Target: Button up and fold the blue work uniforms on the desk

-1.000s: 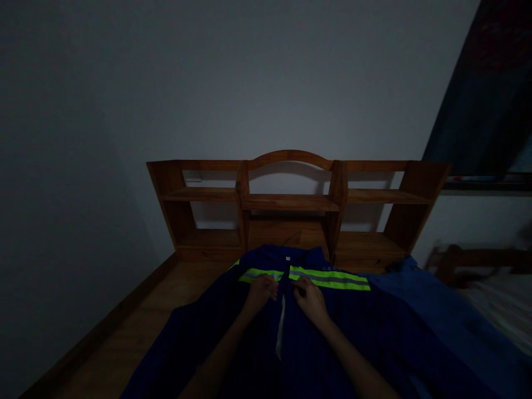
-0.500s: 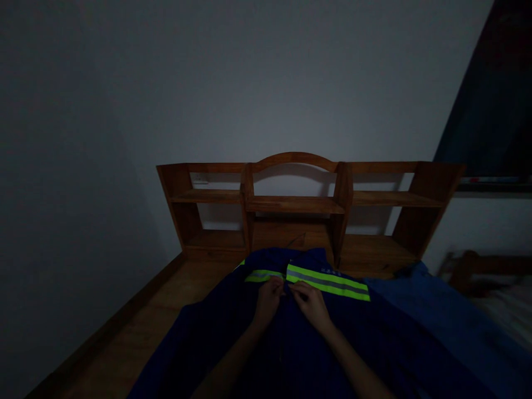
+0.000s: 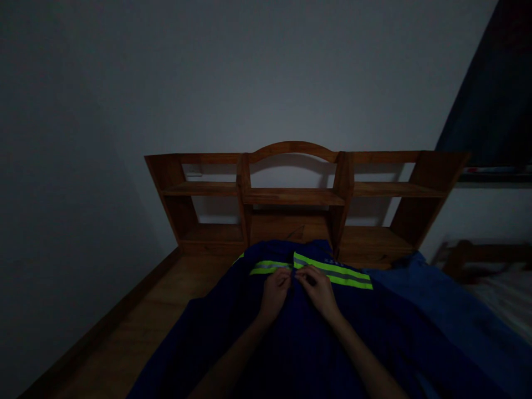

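A dark blue work jacket [image 3: 266, 332] with yellow-green and grey reflective bands lies spread out before me, its collar toward the shelf. My left hand [image 3: 275, 288] is closed at the front opening, thumb and fingers pinching the edge by the left reflective band [image 3: 266, 267]. Just across the opening, my right hand [image 3: 318, 288] pinches the other front edge below the right reflective band [image 3: 341, 272]. The fingertips of both hands nearly meet. Dim light hides whether a button or zip sits between them.
A wooden shelf unit [image 3: 291, 197] with an arched top stands against the pale wall [image 3: 249, 72]. Wooden boards [image 3: 166, 293] lie under the jacket at left. Lighter blue cloth [image 3: 440, 299] spreads at right, near a wooden frame [image 3: 490, 257] and a dark window [image 3: 490, 105].
Both hands have shifted slightly right and up in the picture, and their fingertips have come closer together at the jacket's opening. The camera view has tilted a little.
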`<state>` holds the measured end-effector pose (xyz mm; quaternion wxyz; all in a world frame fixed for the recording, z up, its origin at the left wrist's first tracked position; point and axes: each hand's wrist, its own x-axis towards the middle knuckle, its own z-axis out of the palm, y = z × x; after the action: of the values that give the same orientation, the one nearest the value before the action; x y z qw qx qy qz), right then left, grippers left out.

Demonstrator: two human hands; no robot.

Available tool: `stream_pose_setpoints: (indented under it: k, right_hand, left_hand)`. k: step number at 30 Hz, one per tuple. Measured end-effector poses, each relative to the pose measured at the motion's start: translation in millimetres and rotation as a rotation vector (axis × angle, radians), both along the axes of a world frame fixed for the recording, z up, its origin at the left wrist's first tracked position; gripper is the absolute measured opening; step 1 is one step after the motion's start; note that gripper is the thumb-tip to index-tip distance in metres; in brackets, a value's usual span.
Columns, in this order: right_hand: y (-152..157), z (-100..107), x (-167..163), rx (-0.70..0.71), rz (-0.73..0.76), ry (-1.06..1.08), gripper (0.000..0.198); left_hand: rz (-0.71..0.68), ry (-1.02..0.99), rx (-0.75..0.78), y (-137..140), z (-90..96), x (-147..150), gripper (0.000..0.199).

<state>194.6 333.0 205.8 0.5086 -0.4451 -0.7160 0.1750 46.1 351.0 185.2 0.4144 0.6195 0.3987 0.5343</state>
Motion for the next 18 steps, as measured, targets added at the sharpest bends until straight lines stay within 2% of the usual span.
stream_pose_setpoints:
  k: [4, 6, 9, 12, 14, 18]
  right_hand:
    - [2, -21, -6, -0.038, -0.009, -0.101, 0.018]
    - [4, -27, -8, -0.039, -0.023, -0.113, 0.019]
    - [5, -30, -9, -0.011, -0.031, -0.112, 0.018]
    - [4, -28, -8, 0.016, -0.017, -0.104, 0.020]
    - [4, -27, -7, 0.021, 0.002, -0.106, 0.020]
    - [4, -26, -5, 0.012, 0.044, -0.115, 0.020]
  left_hand:
    - [-0.013, -0.147, -0.224, 7, -26.4, -5, 0.016]
    - [-0.030, -0.269, -0.321, 9, -32.0, -8, 0.023]
    - [-0.040, -0.429, -0.425, 6, -26.8, -7, 0.031]
    - [-0.010, -0.465, -0.529, 2, -16.6, -6, 0.037]
    - [0.006, -0.435, -0.549, 1, -13.4, -5, 0.040]
    - [0.033, -0.388, -0.461, 1, -18.0, -6, 0.041]
